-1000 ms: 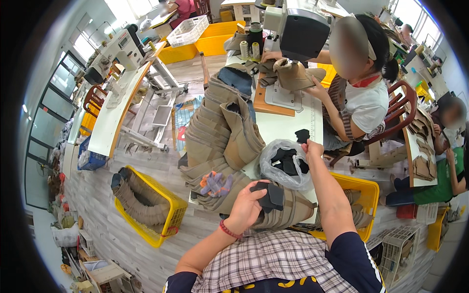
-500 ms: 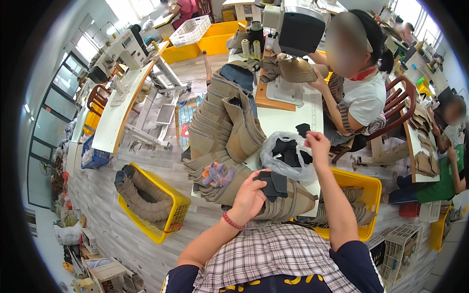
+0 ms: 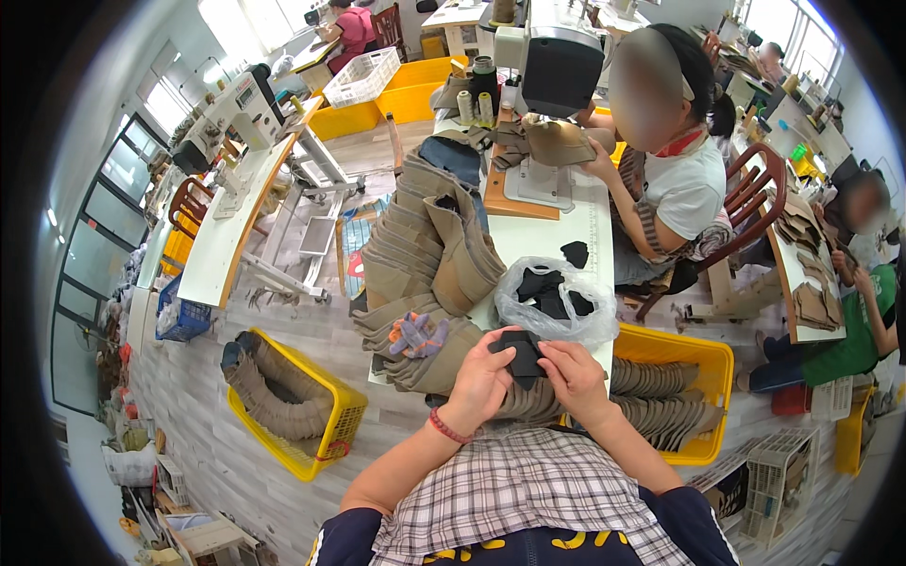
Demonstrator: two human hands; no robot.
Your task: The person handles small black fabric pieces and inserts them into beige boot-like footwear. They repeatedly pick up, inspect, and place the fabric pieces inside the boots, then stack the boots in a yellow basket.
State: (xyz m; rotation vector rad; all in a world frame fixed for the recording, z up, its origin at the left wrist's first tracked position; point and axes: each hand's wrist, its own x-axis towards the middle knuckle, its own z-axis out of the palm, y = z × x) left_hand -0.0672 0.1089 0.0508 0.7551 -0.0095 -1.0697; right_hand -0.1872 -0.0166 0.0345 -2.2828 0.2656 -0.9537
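Head view: L hand (image 3: 479, 385) grips a few blk pcs (image 3: 515, 362) in front of the plaid apron (image 3: 514, 481), thumb on top; R hand (image 3: 576, 379) pinches their right edge btwn its fingers. From those: clear bag (image 3: 587, 330) w/ similar scraps (image 3: 540, 286), close by at 1 o'clock on the surface (image 3: 538, 236); loose scrap (image 3: 575, 253) just past it. Gloves (image 3: 418, 337) at 9, atop brown stack (image 3: 401, 259) running toward 11. Yellow crate (image 3: 665, 347) w/ brown parts at 3. Co-worker (image 3: 678, 193) at 1, farther off, hands on a brown part (image 3: 557, 144) under sewing machine (image 3: 564, 71).
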